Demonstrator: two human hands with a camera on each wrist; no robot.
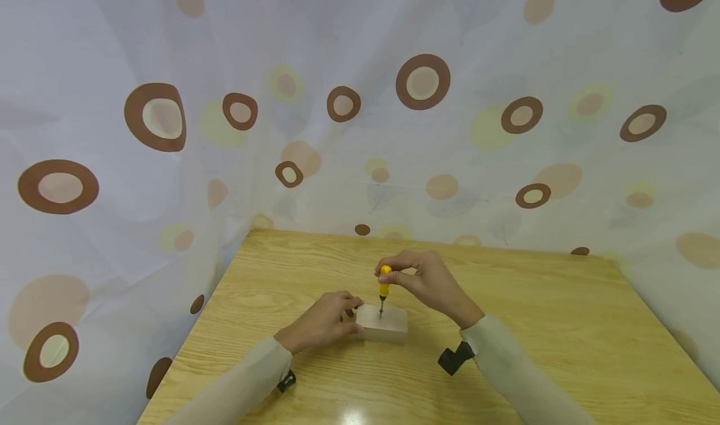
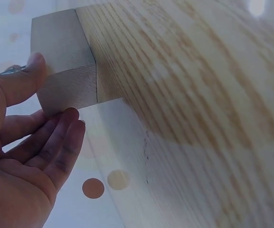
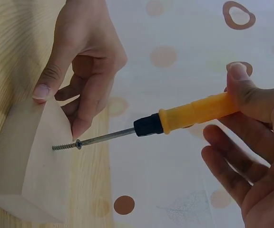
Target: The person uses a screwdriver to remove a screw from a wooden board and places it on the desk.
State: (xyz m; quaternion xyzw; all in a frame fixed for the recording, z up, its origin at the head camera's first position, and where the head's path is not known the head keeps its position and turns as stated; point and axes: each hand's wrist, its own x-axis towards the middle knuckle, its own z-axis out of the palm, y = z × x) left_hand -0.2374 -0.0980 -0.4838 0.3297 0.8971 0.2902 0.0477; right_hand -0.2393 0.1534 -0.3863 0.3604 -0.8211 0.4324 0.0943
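A pale wooden block (image 1: pixel 394 329) lies on the table, its end face (image 2: pixel 70 88) showing in the left wrist view. My left hand (image 1: pixel 323 324) holds the block at its left end, the thumb (image 2: pixel 25 80) on one side and the fingers on the other. My right hand (image 1: pixel 430 284) pinches the yellow handle of a screwdriver (image 3: pixel 194 115) between thumb and fingers. Its shaft runs down to the head of a screw (image 3: pixel 66 146), which stands upright in the block's top face with much of its thread exposed. Two of the right hand's fingers hang free of the handle.
A wood-grain table (image 1: pixel 562 325) spreads beneath both hands. Behind it and to its left hangs a white curtain (image 1: pixel 360 137) with brown and beige spots. A black device (image 1: pixel 454 357) sits at the right wrist, and another black piece (image 1: pixel 287 381) at the left.
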